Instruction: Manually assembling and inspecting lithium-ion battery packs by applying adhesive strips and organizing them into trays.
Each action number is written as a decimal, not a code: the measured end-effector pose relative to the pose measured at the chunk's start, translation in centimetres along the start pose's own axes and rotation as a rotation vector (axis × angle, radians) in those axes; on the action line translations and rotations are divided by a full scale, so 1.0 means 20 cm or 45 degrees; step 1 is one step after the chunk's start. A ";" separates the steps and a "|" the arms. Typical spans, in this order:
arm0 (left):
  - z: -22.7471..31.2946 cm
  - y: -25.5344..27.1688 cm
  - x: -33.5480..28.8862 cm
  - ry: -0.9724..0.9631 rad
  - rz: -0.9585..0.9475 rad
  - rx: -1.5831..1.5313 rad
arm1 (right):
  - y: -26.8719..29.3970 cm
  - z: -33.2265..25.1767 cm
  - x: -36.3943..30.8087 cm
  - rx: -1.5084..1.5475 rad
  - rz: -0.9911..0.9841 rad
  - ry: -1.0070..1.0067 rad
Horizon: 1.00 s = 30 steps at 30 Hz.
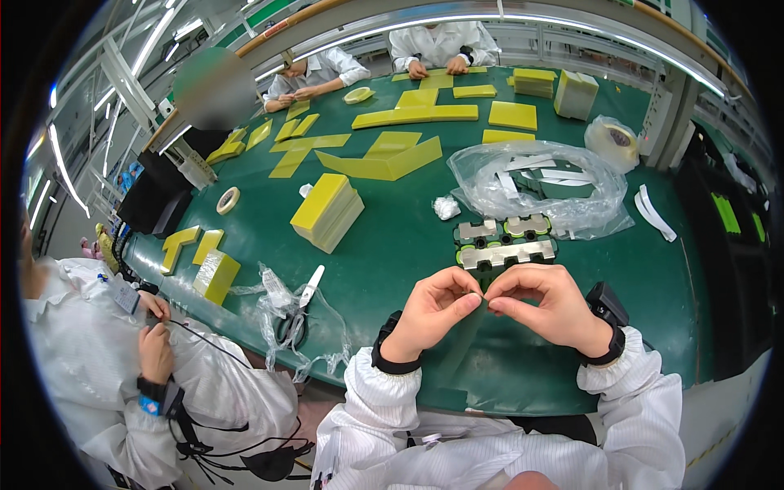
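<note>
My left hand (434,314) and my right hand (545,304) meet just above the near part of the green table (392,237), fingertips pinched almost together. Whatever lies between the fingertips is too small to make out. Right beyond them sits a block-like assembly (505,255) with silvery metal plates and black and bright green parts, perhaps a battery pack. My fingers are in front of its near side and hide what is directly under them. Dark bands circle both my wrists over white sleeves.
Behind the assembly lies a clear plastic bag (600,214) with white strips. Stacked yellow sheets (327,214), scissors (296,314) in crumpled plastic film and a tape roll (229,201) stand to the left. One co-worker (155,359) sits at left; two others work across the table.
</note>
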<state>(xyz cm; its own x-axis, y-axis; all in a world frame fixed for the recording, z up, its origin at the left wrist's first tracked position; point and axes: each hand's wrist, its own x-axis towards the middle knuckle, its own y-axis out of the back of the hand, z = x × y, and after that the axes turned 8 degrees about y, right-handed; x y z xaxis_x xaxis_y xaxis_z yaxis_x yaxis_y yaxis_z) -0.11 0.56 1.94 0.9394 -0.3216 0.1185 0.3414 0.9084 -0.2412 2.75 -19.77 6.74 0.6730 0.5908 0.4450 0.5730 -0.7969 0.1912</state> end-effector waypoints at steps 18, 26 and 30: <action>0.01 -0.01 0.00 -0.019 -0.029 -0.004 | -0.01 -0.01 0.01 -0.023 -0.003 -0.012; -0.02 -0.02 0.01 -0.017 -0.126 -0.137 | -0.02 -0.01 0.00 -0.028 -0.031 0.103; -0.04 -0.02 0.01 0.002 -0.173 -0.210 | -0.03 -0.01 0.00 -0.018 -0.030 0.129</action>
<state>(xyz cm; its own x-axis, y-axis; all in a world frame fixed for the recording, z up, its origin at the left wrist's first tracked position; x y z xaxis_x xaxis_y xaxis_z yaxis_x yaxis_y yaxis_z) 0.04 0.01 1.33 0.8843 -0.4389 0.1593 0.4653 0.8007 -0.3773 2.28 -19.37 6.88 0.6081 0.5943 0.5263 0.5814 -0.7848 0.2145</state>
